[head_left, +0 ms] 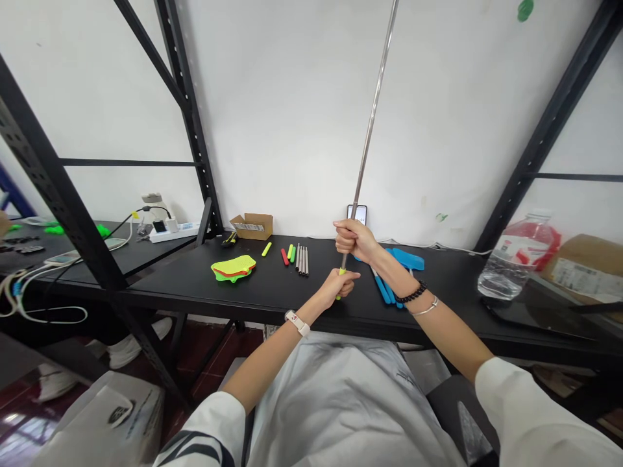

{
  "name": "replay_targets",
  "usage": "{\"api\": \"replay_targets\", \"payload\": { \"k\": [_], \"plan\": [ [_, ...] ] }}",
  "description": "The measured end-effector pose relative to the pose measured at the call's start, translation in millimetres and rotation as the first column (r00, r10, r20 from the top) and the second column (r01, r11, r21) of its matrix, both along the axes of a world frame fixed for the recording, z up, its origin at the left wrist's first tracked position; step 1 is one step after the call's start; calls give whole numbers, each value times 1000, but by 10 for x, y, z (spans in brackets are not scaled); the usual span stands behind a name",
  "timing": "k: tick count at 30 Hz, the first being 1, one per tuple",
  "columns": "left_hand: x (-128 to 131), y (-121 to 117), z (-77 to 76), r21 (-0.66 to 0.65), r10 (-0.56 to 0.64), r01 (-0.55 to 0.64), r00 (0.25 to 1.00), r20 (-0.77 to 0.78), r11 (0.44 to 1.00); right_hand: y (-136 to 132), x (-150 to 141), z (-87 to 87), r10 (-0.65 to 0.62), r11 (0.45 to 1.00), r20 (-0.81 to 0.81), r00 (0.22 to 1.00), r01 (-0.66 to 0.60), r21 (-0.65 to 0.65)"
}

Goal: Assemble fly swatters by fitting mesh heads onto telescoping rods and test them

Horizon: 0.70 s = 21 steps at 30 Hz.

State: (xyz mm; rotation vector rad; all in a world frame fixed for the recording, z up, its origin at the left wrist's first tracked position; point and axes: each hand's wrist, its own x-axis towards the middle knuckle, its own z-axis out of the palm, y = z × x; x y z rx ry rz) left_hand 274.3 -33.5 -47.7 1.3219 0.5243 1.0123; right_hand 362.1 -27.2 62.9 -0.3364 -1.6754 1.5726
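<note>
A long silver telescopic rod (372, 123) stands nearly upright before me, its top leaning slightly right and running out of view. My left hand (335, 287) is closed around its yellow-green grip (343, 264) at the bottom end. Just above, my right hand (356, 239) is wrapped round the metal shaft. Short collapsed silver rods (302, 261) lie on the black table (185, 285), left of my hands. Beside them are a red grip (285, 257), a loose yellow grip (267, 249) and green and yellow ones. Flat neon cut-out shapes (233, 266) lie stacked farther left.
Blue-headed tools (409, 259) with blue handles lie right of my hands, partly behind my right forearm. A phone (360, 214) leans on the wall. A large water bottle (516, 259) stands right; an open cardboard box (253, 226) sits at the back. Black metal posts (189, 117) frame the table.
</note>
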Motion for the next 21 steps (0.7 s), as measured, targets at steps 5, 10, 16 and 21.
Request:
{"api": "replay_targets", "payload": {
  "k": [5,10,16,21],
  "plan": [
    [-2,-7,6,2,0,0,1000,0,1000,13,-12,-11,15,999,-2,1000,-15,29],
    [18,-35,39,-20,61,-61,998,-7,998,2,-17,-13,-17,1000,-10,1000,17,26],
    [158,-242,148,-47,12,-10,998,56,999,-166,132,160,6,999,85,996,-9,39],
    [218,-384,155,-68,-72,79,992,106,995,-332,245,526,-68,998,37,997,68,16]
  ]
}}
